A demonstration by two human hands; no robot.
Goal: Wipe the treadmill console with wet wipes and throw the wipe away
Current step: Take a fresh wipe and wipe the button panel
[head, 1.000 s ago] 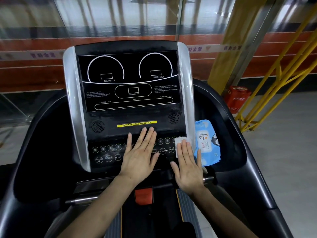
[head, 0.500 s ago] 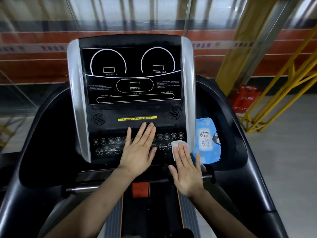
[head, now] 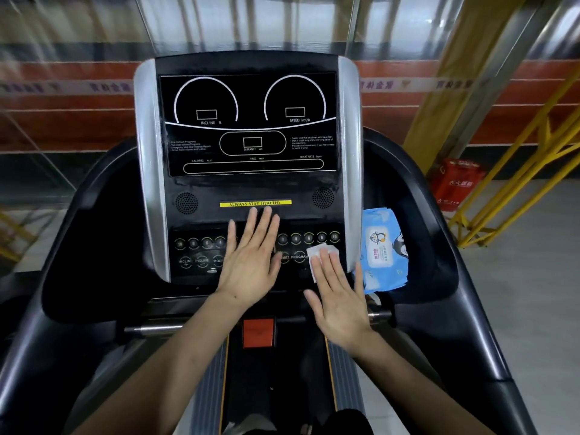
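A soft blue pack of wipes (head: 383,251) with a penguin label lies in the console's right side tray (head: 439,246), its contents hidden. My right hand (head: 340,296) lies flat, fingers spread, pressing a small white folded wipe (head: 317,251) against the glossy black console (head: 251,183) beside the round buttons. My left hand (head: 251,265) rests open and flat over the middle buttons.

The console (head: 248,183) display reads INCLINE %, SPEED km/h, DISTANCE km, TIME min and CALORIES kcal. A yellow strip (head: 255,203) below says ALWAYS STAY HEALTHY. Buttons read INCLINE, MODE, PROGRAM.
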